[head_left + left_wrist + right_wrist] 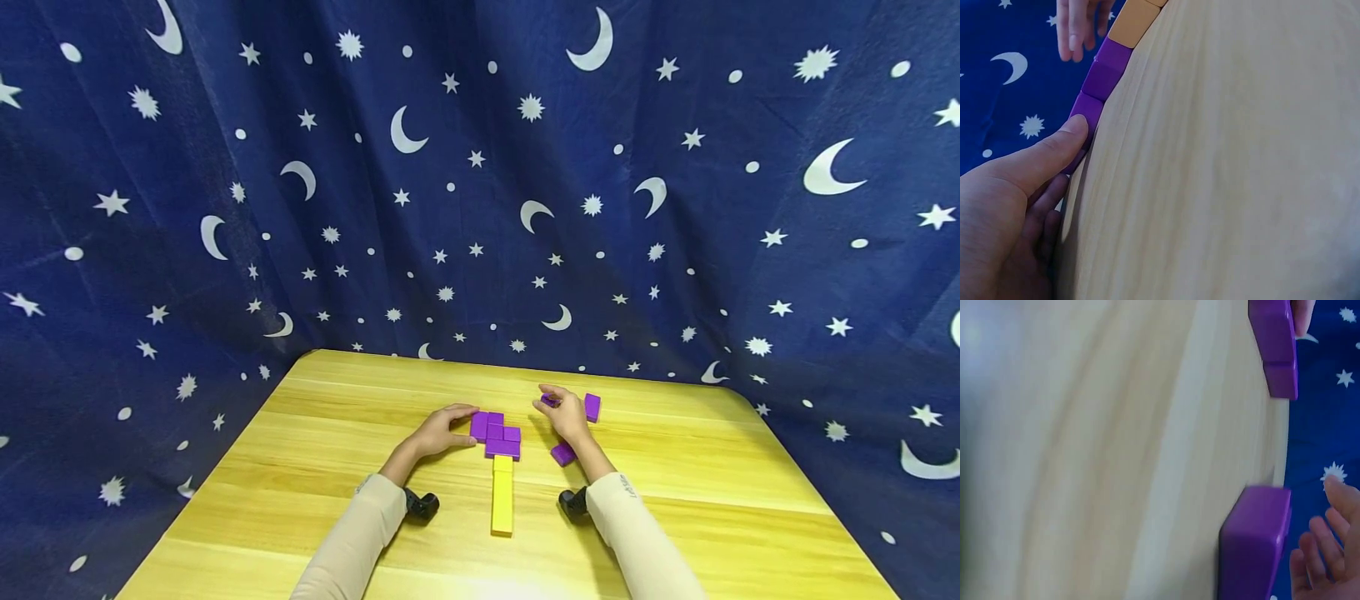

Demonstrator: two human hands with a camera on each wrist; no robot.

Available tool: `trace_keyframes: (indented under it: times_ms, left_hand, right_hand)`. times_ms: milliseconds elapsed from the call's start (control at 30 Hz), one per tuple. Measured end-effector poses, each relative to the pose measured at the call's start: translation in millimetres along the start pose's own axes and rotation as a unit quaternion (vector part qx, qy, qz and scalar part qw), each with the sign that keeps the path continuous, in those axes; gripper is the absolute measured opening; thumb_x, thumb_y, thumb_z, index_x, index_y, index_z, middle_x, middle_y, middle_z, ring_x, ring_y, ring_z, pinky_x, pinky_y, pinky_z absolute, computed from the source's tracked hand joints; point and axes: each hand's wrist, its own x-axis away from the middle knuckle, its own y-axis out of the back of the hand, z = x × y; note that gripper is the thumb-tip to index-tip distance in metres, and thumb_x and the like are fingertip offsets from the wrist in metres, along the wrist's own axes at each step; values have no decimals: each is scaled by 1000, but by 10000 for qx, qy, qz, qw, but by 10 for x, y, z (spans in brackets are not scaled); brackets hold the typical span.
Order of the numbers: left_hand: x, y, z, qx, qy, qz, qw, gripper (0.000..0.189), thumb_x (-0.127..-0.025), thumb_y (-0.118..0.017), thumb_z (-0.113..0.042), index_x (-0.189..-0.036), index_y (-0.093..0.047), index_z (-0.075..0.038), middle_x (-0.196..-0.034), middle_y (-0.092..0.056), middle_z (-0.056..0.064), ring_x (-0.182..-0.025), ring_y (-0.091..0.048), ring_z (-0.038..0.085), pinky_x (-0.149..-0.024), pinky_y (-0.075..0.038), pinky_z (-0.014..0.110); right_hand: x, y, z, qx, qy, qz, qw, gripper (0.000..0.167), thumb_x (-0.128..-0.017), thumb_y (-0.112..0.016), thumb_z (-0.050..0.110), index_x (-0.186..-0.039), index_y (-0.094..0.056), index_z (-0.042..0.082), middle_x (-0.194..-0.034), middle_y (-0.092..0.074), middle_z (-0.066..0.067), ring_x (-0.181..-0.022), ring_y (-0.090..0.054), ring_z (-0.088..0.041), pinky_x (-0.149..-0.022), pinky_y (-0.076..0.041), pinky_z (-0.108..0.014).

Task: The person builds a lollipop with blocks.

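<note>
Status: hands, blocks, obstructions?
Left hand holds leftmost purple block. Right hand open near loose purple block. Purple cluster touches yellow strip. No obstruction visible.

Left hand (437,432) at the left edge of the purple cluster (503,448), thumb and fingertips at either end of the outermost purple block (479,427), and below it the yellow column (502,502) runs straight down the wooden table (712,475)! Across from it, past the right hand's (567,414) loosely bent fingers, shows a small purple piece (550,400), an upper piece (592,406) and a lower piece (562,454) lying near, and behind hangs a starry blue curtain (480,208)!
</note>
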Motion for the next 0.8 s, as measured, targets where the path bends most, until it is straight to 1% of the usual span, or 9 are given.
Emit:
trace_keyframes:
  times_ms: [133, 233, 300, 367, 433, 567, 667, 800]
  left_hand:
    - [-16, -2, 22, -58, 32, -18, 10000, 60, -81, -72, -23, -133, -49, -4, -135, -46, 10, -126, -40, 26, -105, -34, 35]
    - [-26, -11, 48, -94, 44, -22, 9999, 60, -81, -72, -24, -133, -49, -5, -135, -46, 9, -126, -40, 25, -105, -33, 34]
    - [-31, -20, 71, -125, 25, -19, 9999, 60, -81, -72, -25, -133, -49, -6, -135, -47, 9, -126, -40, 25, -105, -33, 34]
    - [-32, -30, 89, -144, -2, -16, 9999, 60, -80, -72, -25, -133, -50, -5, -134, -47, 9, -126, -41, 25, -105, -33, 33]
    - [-31, -35, 97, -132, -26, -18, 9999, 60, -80, -73, -24, -133, -50, -5, -134, -47, 9, -125, -41, 25, -105, -34, 33]
    - [-23, -28, 81, -91, -69, -21, 9999, 60, -81, -72, -24, -132, -49, -3, -134, -47, 11, -125, -42, 27, -104, -35, 34]
    - [-20, -20, 60, -117, -58, -10, 9999, 61, -81, -72, -25, -133, -49, -3, -135, -46, 11, -125, -41, 27, -104, -34, 35]
    - [-17, -17, 43, -175, 3, -14, 9998, 61, -80, -72, -25, -133, -49, -4, -135, -46, 10, -126, -40, 25, -106, -32, 35]
  right_hand:
    - [-50, 56, -68, 74, -135, -361, 9992, 39, -78, -73, 8, -113, -62, -6, -107, -62, -23, -97, -60, -36, -82, -51, -43]
    - [-55, 84, -93, 83, -478, -508, 9975, 40, -78, -73, 9, -113, -62, -6, -107, -63, -23, -94, -61, -36, -78, -52, -43]
    - [-50, 90, -112, 132, -725, -549, 9958, 40, -78, -74, 11, -113, -62, -5, -107, -64, -21, -93, -61, -34, -77, -52, -42]
    - [-40, 89, -126, 186, -886, -563, 9943, 40, -78, -74, 12, -113, -63, -5, -104, -65, -21, -92, -62, -33, -76, -52, -42]
    - [-34, 84, -143, 221, -935, -566, 9938, 41, -77, -75, 12, -112, -63, -5, -102, -65, -21, -90, -63, -33, -76, -52, -42]
    - [-35, 69, -173, 364, -852, -597, 9939, 39, -77, -74, 11, -110, -64, -7, -97, -66, -22, -86, -64, -33, -75, -52, -42]
    - [-38, 61, -196, 531, -818, -599, 9934, 37, -78, -72, 9, -110, -63, -8, -96, -66, -22, -84, -65, -33, -73, -52, -42]
    - [-51, 52, -210, 619, -861, -602, 9925, 36, -78, -72, 8, -108, -64, -9, -96, -66, -23, -85, -65, -33, -74, -53, -42]
